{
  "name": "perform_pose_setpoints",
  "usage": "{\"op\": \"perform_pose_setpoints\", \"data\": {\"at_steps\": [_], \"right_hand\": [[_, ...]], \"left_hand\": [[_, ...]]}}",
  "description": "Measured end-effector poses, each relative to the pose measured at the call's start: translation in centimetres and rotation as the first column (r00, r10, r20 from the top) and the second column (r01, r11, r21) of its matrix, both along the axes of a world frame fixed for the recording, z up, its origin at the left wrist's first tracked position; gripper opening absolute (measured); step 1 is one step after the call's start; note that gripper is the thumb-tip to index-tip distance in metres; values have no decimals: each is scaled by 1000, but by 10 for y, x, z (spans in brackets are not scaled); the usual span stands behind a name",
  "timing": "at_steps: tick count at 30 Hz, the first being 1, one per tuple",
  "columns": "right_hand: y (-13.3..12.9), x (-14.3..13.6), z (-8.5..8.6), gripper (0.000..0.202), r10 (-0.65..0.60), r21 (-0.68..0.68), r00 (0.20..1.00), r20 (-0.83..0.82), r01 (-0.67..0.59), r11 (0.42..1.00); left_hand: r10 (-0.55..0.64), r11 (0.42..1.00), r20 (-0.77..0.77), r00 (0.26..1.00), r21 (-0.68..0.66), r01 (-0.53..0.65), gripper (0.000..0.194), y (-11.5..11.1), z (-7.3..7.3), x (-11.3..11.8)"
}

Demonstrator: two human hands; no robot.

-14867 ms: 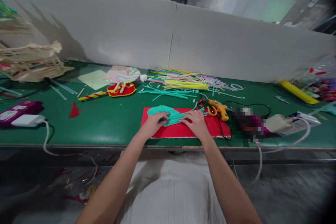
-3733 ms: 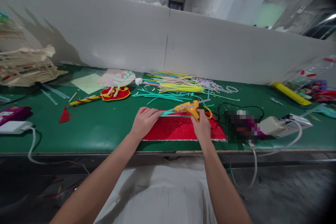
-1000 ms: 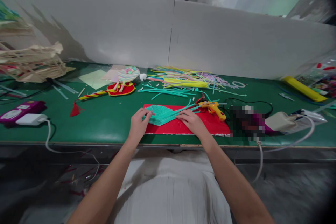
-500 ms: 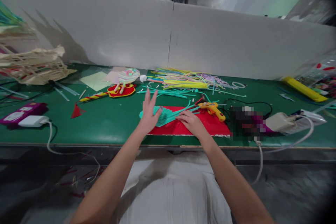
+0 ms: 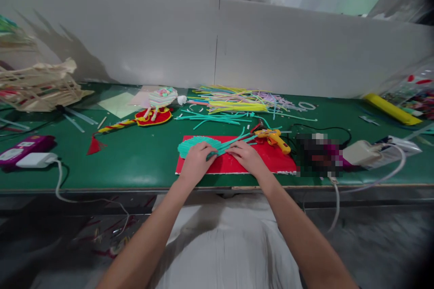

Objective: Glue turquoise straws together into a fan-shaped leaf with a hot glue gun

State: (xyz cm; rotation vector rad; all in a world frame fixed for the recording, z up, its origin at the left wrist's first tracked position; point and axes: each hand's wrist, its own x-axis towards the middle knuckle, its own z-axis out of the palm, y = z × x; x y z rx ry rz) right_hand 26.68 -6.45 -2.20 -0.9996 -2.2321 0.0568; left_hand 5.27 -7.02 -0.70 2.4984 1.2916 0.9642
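A turquoise fan-shaped piece made of pipe cleaners (image 5: 190,145) lies on a red board (image 5: 267,162), its loose stems trailing right. My left hand (image 5: 198,159) is closed, thumb and fingers pinching the stems where the fan narrows. Just to the right, my right hand (image 5: 247,155) has its fingers bent down and closed on the same stems; its fingertips are partly hidden. A yellow glue gun (image 5: 276,141) rests at the right part of the board, its nozzle close to the stem ends.
Behind the board lie loose turquoise pipe cleaners (image 5: 217,118) and a multicoloured pile of them (image 5: 240,104). A red and yellow fan with a tassel (image 5: 154,117) is at left. Purple devices with white plugs (image 5: 37,160) and cables flank the work. A grey partition (image 5: 135,36) stands behind.
My left hand has come down from a spread, raised pose over the turquoise fan and moved right to pinch its stems. My right hand stays nearly in place.
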Motion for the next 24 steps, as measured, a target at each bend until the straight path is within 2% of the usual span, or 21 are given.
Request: {"op": "perform_pose_setpoints", "data": {"at_steps": [4,9,18,21,23,24], "right_hand": [[0,0,0,22,-2,1,1000,4,2,1000],[2,1,-2,22,3,22,1000,11,-3,1000],[2,-1,-3,23,-14,52,1000,16,13,999],[1,-2,0,22,-115,68,993,-16,116,991],[0,3,5,22,-280,98,956,-89,288,953],[-1,8,8,23,-382,111,914,-134,397,911]], "left_hand": [[67,998,-111,992,-12,-68,11,5,0,10],[131,990,-150,980,-29,-137,10,5,2,16],[140,987,-183,973,-57,-152,10,6,4,17],[142,985,-187,972,-70,-157,10,7,5,17],[145,984,-194,970,-77,-163,10,6,6,17],[145,983,-196,970,-82,-163,11,6,7,16]]}}
